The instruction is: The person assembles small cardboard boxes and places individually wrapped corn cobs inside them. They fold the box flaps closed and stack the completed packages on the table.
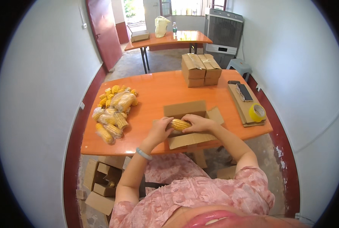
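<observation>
An ear of corn [180, 124], yellow and lying crosswise, is held between both my hands over a cardboard box with raised flaps [185, 108]. My left hand [162, 127] closes on its left end, and my right hand [196, 123] grips the right end. The box stands near the table's front edge; its inside is mostly hidden by my hands and the corn. To the left lies a pile of corn ears [114, 108], some bare and some wrapped in clear plastic.
Closed cardboard boxes [201, 70] stand at the back of the orange table [154, 91]. On the right, flat cardboard [236, 102] carries a phone [244, 92] and a yellow tape roll [257, 112]. An open carton [105, 178] sits on the floor at left.
</observation>
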Motion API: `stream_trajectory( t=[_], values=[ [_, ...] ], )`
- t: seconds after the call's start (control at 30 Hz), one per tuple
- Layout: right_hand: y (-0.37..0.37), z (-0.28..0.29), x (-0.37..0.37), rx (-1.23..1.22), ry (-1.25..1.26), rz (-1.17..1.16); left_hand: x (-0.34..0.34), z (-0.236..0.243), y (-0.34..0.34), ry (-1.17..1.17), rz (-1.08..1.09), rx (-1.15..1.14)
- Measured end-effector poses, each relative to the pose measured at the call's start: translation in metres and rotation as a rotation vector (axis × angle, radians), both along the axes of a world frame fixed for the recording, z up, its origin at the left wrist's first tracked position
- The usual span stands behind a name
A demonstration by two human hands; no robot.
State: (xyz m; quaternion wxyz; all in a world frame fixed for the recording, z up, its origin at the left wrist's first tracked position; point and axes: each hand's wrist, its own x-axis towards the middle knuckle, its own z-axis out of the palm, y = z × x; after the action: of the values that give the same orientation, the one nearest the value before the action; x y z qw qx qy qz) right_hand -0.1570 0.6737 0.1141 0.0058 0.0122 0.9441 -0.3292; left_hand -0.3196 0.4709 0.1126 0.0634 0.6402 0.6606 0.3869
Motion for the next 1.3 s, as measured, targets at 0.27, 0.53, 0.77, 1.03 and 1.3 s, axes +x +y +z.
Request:
stream_trajectory(
  t=[0.27, 0.53, 0.77, 1.03, 1.3],
  values=[
    [-0.003, -0.005, -0.004, -0.189, 0.041, 0.023, -0.005, -0.015, 0.003, -0.341, -0.009, 0.009],
    [-0.018, 0.01, -0.012, -0.175, 0.161, 0.002, 0.0, -0.006, 0.004, -0.308, 0.089, 0.024],
    [-0.028, 0.012, -0.019, -0.224, 0.196, -0.046, -0.008, -0.014, 0.003, -0.421, 0.044, 0.06],
    [-0.024, 0.002, -0.021, -0.157, 0.271, -0.085, 0.001, -0.003, 0.002, -0.293, 0.073, 0.104],
    [-0.033, 0.009, -0.019, -0.142, 0.252, -0.087, 0.013, 0.006, -0.005, -0.157, 0.131, 0.193]
  ],
)
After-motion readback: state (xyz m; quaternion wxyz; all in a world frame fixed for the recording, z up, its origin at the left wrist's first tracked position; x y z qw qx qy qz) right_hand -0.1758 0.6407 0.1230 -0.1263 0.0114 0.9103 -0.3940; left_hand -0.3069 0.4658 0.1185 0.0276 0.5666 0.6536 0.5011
